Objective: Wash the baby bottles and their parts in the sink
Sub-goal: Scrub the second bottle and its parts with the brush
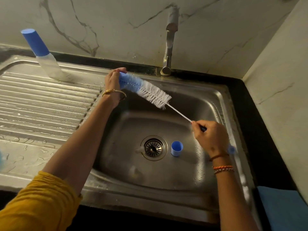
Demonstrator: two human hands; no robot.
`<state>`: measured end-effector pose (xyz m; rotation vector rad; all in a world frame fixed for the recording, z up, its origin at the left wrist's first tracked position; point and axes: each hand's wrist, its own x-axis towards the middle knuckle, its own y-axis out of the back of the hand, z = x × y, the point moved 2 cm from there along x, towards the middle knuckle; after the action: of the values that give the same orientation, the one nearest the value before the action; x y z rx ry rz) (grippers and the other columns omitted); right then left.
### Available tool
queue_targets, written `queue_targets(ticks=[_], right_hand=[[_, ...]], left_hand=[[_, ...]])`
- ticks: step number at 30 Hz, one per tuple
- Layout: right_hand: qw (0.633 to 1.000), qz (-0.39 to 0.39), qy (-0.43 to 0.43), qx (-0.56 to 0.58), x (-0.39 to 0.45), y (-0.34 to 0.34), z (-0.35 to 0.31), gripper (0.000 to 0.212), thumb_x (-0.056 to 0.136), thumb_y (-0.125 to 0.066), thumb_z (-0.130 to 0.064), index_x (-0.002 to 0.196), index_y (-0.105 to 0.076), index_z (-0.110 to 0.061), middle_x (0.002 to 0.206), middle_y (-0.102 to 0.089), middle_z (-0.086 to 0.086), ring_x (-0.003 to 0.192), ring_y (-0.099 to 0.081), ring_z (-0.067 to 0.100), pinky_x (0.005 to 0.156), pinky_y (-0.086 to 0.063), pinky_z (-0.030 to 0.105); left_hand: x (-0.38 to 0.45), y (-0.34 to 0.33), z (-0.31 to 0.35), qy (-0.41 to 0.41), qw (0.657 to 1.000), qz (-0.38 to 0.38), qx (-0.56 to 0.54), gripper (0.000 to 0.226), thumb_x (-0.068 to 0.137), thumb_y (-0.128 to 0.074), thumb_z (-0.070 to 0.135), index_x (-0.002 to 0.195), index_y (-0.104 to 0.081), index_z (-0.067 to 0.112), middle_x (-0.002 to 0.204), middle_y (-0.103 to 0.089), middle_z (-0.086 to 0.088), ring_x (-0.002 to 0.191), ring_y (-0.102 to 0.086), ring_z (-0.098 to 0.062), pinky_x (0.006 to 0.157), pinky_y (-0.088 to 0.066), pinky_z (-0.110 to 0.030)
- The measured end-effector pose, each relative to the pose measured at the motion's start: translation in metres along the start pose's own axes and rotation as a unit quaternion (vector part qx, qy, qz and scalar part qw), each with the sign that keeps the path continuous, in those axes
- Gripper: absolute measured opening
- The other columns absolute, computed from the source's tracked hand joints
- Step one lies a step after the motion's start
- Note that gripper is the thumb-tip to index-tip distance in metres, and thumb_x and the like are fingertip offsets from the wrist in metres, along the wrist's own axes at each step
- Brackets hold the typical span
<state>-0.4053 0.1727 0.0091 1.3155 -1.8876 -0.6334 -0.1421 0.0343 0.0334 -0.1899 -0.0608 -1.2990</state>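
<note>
Blue-and-white bristles mark the bottle brush [146, 90], which you hold slanting over the sink [221, 95]: its blue tip sits in your left hand [113, 80], whose fingers curl round it, and its twisted wire stem runs down to your right hand [210, 136], which pinches the stem where it meets the dark handle. The bristle head is blue near the tip and white toward the stem. A small blue cap [176, 148] stands open end up on the basin floor, just beside the drain strainer [153, 147] and apart from both hands. A clear baby bottle [48, 64] with a tall blue cover stands on the ribbed draining board [41, 100], near the back wall and well apart from the brush. The tap [168, 52] rises from the rear rim of the sink, behind the brush. Water drops lie on the board's near, flat part. A dark counter [250, 114] borders the sink's right rim, with a blue cloth [283, 209] at its near end. Most of the basin floor around the cap and strainer lies bare.
</note>
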Motion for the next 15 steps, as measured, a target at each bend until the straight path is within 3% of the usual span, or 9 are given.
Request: queue_targets(ticks=[1,3,4,6,9,12,13,15], right_hand=[[0.988,-0.087,-0.093,0.090,0.002,-0.003,0.003,0.037,0.088,-0.059,-0.022,0.052,-0.060,-0.013,0.040,-0.047,-0.006,0.037,-0.041,0.007,0.039,-0.030,0.017],[0.875,-0.275,-0.291,0.273,-0.002,-0.011,0.003,0.044,0.090,-0.055,-0.024,0.046,-0.054,-0.017,0.036,-0.036,-0.010,0.030,-0.027,0.001,0.031,-0.020,0.012],[0.829,-0.323,-0.334,0.311,-0.005,-0.015,0.004,0.046,0.090,-0.053,-0.025,0.045,-0.052,-0.018,0.036,-0.032,-0.010,0.029,-0.023,0.000,0.030,-0.016,0.010],[0.826,-0.336,-0.324,0.316,-0.006,-0.019,0.005,0.040,0.090,-0.053,-0.025,0.052,-0.055,-0.016,0.037,-0.034,-0.010,0.030,-0.023,0.000,0.031,-0.015,0.010],[0.907,-0.238,-0.200,0.283,-0.003,-0.021,-0.002,0.017,0.084,-0.064,-0.016,0.067,-0.062,-0.016,0.041,-0.050,-0.011,0.033,-0.039,-0.001,0.034,-0.026,0.010],[0.984,-0.068,-0.032,0.162,-0.002,-0.018,-0.007,0.012,0.079,-0.070,-0.010,0.068,-0.066,-0.014,0.058,-0.062,-0.009,0.053,-0.055,0.000,0.049,-0.042,0.014],[0.996,-0.004,0.020,0.088,-0.002,-0.015,-0.008,0.009,0.080,-0.069,-0.011,0.071,-0.068,-0.012,0.065,-0.066,-0.004,0.059,-0.058,0.007,0.053,-0.044,0.019],[0.986,0.120,0.100,-0.055,-0.004,-0.009,-0.009,0.008,0.082,-0.067,-0.010,0.076,-0.072,-0.011,0.069,-0.068,0.005,0.060,-0.060,0.020,0.051,-0.041,0.024]], left_hand=[[-0.002,0.002,0.000,-0.006,0.999,-0.023,-0.030,0.024,0.098,-0.032,0.005,0.091,-0.055,0.007,0.086,-0.053,0.001,0.077,-0.057,-0.003,0.066,-0.049,-0.015],[-0.003,0.005,0.004,0.014,0.989,-0.056,-0.136,0.028,0.096,-0.029,0.004,0.085,-0.053,0.012,0.084,-0.054,-0.002,0.074,-0.056,-0.008,0.066,-0.048,-0.019],[-0.002,0.006,0.007,0.027,0.981,-0.058,-0.186,0.028,0.095,-0.029,0.005,0.083,-0.053,0.013,0.082,-0.054,-0.002,0.073,-0.055,-0.010,0.065,-0.048,-0.020],[0.001,0.007,0.012,0.052,0.966,-0.031,-0.250,0.027,0.093,-0.030,0.005,0.084,-0.054,0.012,0.080,-0.056,-0.002,0.070,-0.055,-0.011,0.063,-0.048,-0.021],[0.006,0.013,0.014,0.097,0.967,0.030,-0.235,0.023,0.094,-0.032,0.010,0.091,-0.055,0.013,0.090,-0.053,-0.004,0.075,-0.054,-0.012,0.065,-0.048,-0.022],[0.007,0.020,0.013,0.150,0.961,0.069,-0.223,0.025,0.098,-0.033,0.022,0.094,-0.055,0.009,0.089,-0.055,-0.005,0.077,-0.055,-0.014,0.067,-0.049,-0.023],[0.009,0.021,0.012,0.166,0.960,0.079,-0.211,0.031,0.099,-0.034,0.028,0.096,-0.055,0.006,0.089,-0.056,-0.006,0.078,-0.056,-0.015,0.068,-0.049,-0.024],[0.011,0.019,0.013,0.189,0.967,0.099,-0.141,0.038,0.100,-0.037,0.034,0.104,-0.056,0.002,0.096,-0.057,-0.008,0.083,-0.057,-0.018,0.072,-0.050,-0.025]])
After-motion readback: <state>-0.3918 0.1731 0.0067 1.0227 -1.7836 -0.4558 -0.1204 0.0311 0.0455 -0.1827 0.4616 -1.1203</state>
